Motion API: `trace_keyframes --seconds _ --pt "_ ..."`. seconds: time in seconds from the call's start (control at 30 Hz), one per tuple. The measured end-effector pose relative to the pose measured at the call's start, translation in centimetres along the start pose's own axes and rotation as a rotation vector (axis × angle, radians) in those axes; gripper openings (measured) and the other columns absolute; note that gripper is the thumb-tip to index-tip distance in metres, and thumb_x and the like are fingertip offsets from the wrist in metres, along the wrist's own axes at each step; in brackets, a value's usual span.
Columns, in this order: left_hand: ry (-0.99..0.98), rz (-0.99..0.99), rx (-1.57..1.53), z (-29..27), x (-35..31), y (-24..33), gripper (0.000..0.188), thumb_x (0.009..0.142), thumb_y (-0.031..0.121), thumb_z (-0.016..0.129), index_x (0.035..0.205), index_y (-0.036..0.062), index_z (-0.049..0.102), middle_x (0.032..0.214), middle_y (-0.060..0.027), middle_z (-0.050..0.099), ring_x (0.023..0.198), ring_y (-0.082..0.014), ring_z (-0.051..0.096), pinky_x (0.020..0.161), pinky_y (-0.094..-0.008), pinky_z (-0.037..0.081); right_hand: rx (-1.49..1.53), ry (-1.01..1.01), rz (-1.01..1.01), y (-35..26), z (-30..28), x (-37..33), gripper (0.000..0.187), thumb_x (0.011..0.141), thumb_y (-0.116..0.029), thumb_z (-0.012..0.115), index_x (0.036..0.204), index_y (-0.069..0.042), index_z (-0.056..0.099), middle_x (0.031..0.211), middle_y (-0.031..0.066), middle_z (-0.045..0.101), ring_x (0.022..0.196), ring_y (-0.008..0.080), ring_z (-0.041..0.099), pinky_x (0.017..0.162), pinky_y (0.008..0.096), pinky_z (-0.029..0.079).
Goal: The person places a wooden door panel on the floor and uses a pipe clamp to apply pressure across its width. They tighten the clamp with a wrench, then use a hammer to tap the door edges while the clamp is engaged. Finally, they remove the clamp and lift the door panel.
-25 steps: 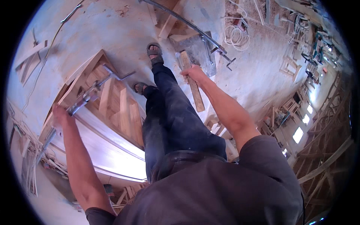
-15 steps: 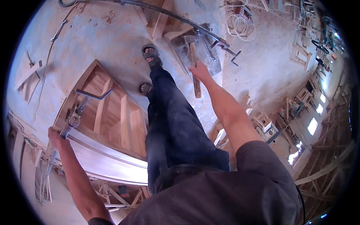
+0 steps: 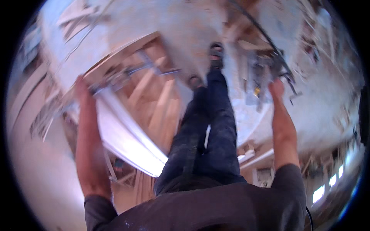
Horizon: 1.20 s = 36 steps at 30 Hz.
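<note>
Motion blurs this view. My left hand (image 3: 81,89) is closed at the left, around the bar of a metal clamp (image 3: 115,80), next to the corner of a wooden cabinet-like frame (image 3: 127,48). The clamp's bent handle reaches over the frame's inside, where pale slats (image 3: 160,104) run across. On the right, my right hand (image 3: 276,89) is closed near a smeared wooden-handled hammer (image 3: 266,75); it seems to grip the handle, though blur hides the fingers' exact hold. A small yellow thing (image 3: 257,92) lies beside it on a grey plate (image 3: 250,101).
A long dark clamp bar (image 3: 262,32) crosses the floor at the upper right, ending in a cranked handle (image 3: 295,96). My sandalled feet (image 3: 216,54) stand between frame and plate. Wood pieces (image 3: 75,17) lie at the upper left; a white panel (image 3: 123,131) edges the frame.
The whole view has swung, shifting the scene rightward and blurring it. My left hand stays at the clamp. My right hand is closer to the long clamp's cranked end, and the yellow thing now shows.
</note>
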<state>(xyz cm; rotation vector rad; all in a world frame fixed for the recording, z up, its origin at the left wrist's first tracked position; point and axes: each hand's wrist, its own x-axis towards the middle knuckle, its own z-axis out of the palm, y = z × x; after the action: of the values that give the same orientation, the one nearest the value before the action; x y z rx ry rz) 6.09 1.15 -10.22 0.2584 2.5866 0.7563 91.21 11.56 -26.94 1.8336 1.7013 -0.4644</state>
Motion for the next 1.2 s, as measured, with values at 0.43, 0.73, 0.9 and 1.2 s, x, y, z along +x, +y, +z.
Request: trace_keyframes --seconds 0.43,0.73,0.9,1.2 --pt "0.311 -0.24 0.03 3.3 -6.9 6.3 0.046 0.078 0.038 0.065 0.098 -0.0039 0.064 0.093 -0.0176 0.063 0.084 -0.0285 0.058 0.077 -0.0399 0.047 1.211 -0.4 -0.255 -28.3 -30.2 -21.0 0.02 0.098 -0.02 0.055 0.094 -0.001 0.061 0.064 0.002 0.052 0.059 0.0092 0.051 0.054 0.0288 0.042" --pt "0.472 -0.418 0.401 3.1 -10.0 11.7 0.084 0.064 0.046 0.074 0.127 -0.0049 0.055 0.134 -0.0408 0.04 0.128 -0.0477 0.04 0.1 -0.0553 0.039 1.221 -0.631 -0.095 -35.7 -32.6 -26.6 0.015 0.102 -0.013 0.049 0.103 0.0 0.056 0.065 0.0066 0.06 0.041 0.0079 0.046 0.04 0.0234 0.035" --pt "0.478 -0.413 0.392 2.9 -9.7 11.1 0.087 0.064 0.047 0.074 0.132 -0.0022 0.052 0.135 -0.0406 0.035 0.13 -0.0496 0.034 0.103 -0.0574 0.036 1.219 -0.791 -0.046 -37.4 -34.7 -26.8 0.019 0.098 -0.01 0.049 0.11 0.003 0.055 0.068 0.0142 0.065 0.04 0.0127 0.052 0.039 0.0265 0.038" --pt "0.507 -0.368 0.413 3.6 -9.5 11.0 0.079 0.064 0.045 0.073 0.124 -0.002 0.055 0.126 -0.0359 0.04 0.118 -0.0458 0.039 0.102 -0.0525 0.032 1.614 -0.674 0.104 -40.6 -24.0 -30.2 0.021 0.099 -0.018 0.057 0.106 0.002 0.057 0.059 0.0078 0.056 0.038 0.0117 0.045 0.035 0.0258 0.035"
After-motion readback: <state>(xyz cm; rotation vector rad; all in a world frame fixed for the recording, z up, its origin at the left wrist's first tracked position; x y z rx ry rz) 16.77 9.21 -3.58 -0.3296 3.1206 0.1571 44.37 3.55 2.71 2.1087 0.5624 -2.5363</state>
